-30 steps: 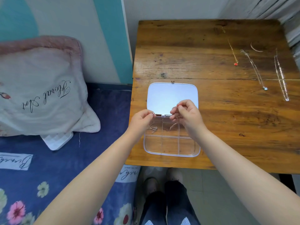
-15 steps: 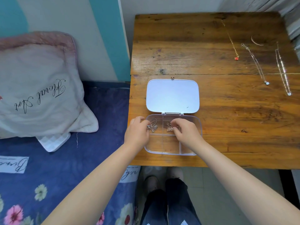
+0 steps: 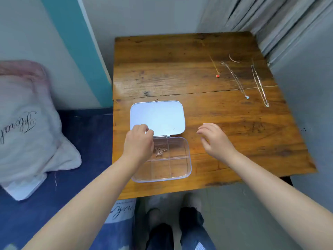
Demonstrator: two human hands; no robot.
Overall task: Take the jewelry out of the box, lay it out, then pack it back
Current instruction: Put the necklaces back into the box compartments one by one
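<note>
Head view: left hand [image 3: 138, 143] curled over box [image 3: 187, 159] far-left corner, fingertips pinched; whether holding anything, cannot tell. Chain [image 3: 160, 151] in compartment just right of it. Lid [image 3: 162, 116] open flat beyond. Right hand [image 3: 214, 139] empty, fingers loosely spread, above table [image 3: 162, 65]. Necklaces [image 3: 236, 78] far beyond right hand.

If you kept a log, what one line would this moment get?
left hand: over clear box, by chain | right hand: open, empty, above table | lid: open | three necklaces laid out far right
</note>
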